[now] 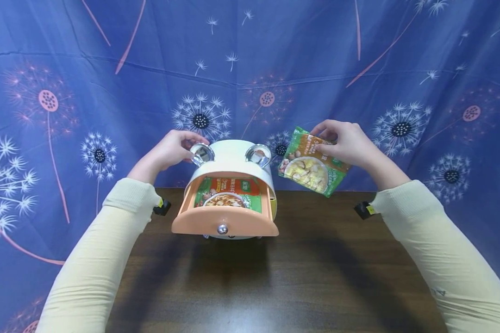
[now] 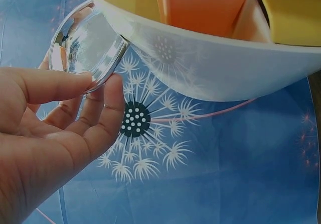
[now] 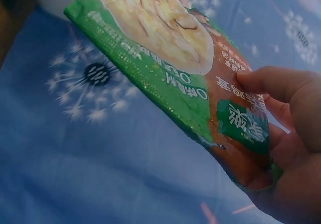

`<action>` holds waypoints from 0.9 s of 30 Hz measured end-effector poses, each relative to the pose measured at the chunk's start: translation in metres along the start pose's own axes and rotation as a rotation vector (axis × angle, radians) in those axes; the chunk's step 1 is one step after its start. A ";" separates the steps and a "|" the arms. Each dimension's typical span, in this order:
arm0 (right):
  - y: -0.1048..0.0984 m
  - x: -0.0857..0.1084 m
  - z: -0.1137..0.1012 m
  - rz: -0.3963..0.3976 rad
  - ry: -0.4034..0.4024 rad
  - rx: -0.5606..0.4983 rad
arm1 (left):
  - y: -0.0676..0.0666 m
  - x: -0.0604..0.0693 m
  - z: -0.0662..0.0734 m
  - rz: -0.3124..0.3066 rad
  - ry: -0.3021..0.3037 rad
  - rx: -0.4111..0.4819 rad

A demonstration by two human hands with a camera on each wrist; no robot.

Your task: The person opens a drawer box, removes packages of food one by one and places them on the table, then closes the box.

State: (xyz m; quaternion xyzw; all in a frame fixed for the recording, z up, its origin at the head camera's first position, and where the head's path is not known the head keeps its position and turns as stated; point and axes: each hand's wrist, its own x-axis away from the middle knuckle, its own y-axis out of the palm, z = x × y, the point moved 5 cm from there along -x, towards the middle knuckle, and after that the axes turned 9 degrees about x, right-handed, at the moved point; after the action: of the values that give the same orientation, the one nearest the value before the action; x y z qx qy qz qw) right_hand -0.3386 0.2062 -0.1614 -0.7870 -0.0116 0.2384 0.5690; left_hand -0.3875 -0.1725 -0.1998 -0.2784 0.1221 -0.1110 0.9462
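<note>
A white container (image 1: 229, 156) with two chrome dome ears stands on the table, its orange drawer (image 1: 226, 221) pulled out towards me. Inside the drawer lies a red and green soup packet (image 1: 229, 190). My left hand (image 1: 176, 149) holds the left chrome ear (image 2: 93, 43) between thumb and fingers, beside the container's white rim. Raised to the right of the container, my right hand (image 1: 345, 141) pinches a green and orange-brown soup packet (image 1: 310, 163) by its edge, thumb on the printed front. That packet is tilted, apart from the drawer.
A dark brown wooden table (image 1: 233, 286) extends in front of the container. Behind it hangs a blue cloth (image 1: 241, 41) with dandelion prints. The right chrome ear (image 1: 258, 155) sits between the container's top and the raised packet. A round silver knob (image 1: 222, 229) projects from the drawer front.
</note>
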 end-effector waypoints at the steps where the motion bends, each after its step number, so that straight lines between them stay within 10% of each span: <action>1: 0.002 0.000 0.005 -0.002 0.010 -0.001 | 0.000 0.000 0.000 0.000 0.001 0.000; 27: 0.074 0.019 0.120 -0.020 0.161 -0.026 | 0.001 0.005 0.005 0.001 -0.002 0.005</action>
State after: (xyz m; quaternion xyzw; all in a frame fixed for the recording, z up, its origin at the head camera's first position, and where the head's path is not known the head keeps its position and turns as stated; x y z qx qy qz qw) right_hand -0.3871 0.2925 -0.2633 -0.8107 0.0234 0.1685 0.5602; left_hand -0.3810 -0.1713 -0.1973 -0.2760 0.1208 -0.1104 0.9471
